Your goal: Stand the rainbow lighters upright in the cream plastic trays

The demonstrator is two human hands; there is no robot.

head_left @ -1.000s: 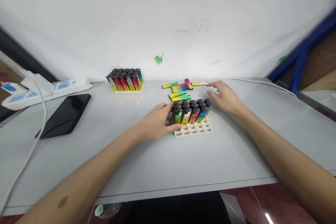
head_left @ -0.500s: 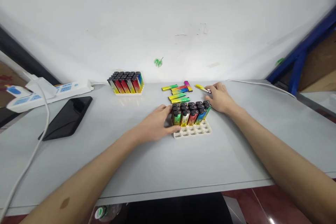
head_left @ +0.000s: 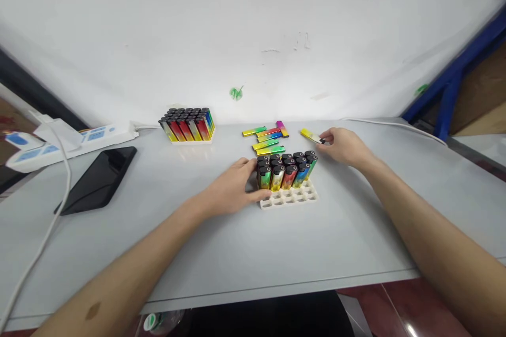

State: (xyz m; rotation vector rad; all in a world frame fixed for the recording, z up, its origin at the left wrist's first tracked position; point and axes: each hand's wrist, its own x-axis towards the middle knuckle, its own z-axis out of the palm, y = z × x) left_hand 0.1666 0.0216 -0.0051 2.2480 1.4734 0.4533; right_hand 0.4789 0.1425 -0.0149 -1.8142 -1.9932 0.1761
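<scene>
My left hand [head_left: 233,187] grips the left side of a white tray [head_left: 290,201], its thumb at the front and its fingers behind the corner. Several upright lighters [head_left: 290,175] with black tops fill the tray's back rows, and bare holes show in the front rows. My right hand [head_left: 340,146], right of and behind the tray, pinches a yellow and silver lighter [head_left: 310,136] by its black top end. The lighter points left, close to the table. Left of it, several loose shiny lighters [head_left: 269,134] lie on their sides.
A second white tray [head_left: 192,142] packed with upright lighters stands at the back left. Farther left are a black phone [head_left: 100,179], a white power strip [head_left: 75,142] and a white cable [head_left: 47,237]. The wall [head_left: 253,37] rises behind the table.
My right hand has drawn the yellow and silver lighter slightly to the right, away from the loose ones. My left hand stays at the tray.
</scene>
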